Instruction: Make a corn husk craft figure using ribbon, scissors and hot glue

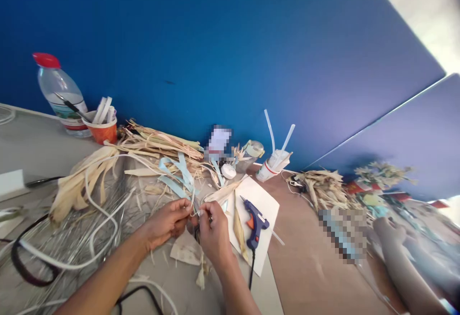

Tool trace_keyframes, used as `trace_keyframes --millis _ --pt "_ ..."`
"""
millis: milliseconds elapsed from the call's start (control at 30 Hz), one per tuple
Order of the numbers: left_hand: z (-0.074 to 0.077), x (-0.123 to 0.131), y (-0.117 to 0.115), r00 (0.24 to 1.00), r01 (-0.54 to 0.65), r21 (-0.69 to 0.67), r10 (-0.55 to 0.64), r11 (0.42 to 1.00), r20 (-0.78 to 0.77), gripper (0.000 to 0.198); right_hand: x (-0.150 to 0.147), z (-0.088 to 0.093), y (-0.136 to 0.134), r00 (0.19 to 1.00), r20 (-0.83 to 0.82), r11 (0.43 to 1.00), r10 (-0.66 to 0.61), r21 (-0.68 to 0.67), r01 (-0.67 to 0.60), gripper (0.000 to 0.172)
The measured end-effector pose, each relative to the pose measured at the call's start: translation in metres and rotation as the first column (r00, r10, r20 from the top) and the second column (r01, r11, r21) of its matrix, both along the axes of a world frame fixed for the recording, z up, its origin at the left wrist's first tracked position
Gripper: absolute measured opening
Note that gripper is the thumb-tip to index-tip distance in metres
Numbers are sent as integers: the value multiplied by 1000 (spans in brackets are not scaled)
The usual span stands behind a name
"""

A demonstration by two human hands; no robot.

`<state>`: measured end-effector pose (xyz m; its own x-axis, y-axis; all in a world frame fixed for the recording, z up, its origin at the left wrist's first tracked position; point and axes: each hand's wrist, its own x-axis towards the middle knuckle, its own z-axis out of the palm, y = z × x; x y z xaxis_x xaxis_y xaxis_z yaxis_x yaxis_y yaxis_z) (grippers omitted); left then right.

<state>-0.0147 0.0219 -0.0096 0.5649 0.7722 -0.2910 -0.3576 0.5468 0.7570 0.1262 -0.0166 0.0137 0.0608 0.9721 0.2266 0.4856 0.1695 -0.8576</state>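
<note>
My left hand (168, 220) and my right hand (214, 233) meet low in the middle of the view, fingertips pinched almost together. Between them is a thin pale strip (194, 205), small and partly hidden by the fingers. Below my hands a wide piece of dried corn husk (187, 248) hangs or lies; which one I cannot tell. To the right of my right hand, a blue hot glue gun (256, 221) with an orange trigger rests on white paper (268, 197). Light blue ribbon (181, 174) lies loosely just beyond my fingers.
Dried husks (82, 176), thin wires (72, 238) and a white cable (115, 229) spread leftward. A bottle (61, 90), an orange paper cup (104, 130) and a cup with glue sticks (273, 164) stand by the blue partition (215, 42). Another person's hands (391, 238) are at right.
</note>
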Motion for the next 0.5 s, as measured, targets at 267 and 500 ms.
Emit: trace_keyframes --millis 267,500 --pt "-4 -2 2 1000 -9 -31 10 999 30 32 1 -6 3 994 92 993 50 101 -60 17" --pt "-7 0 2 1000 12 -70 -11 997 9 35 2 -3 5 986 152 987 71 134 -92 17"
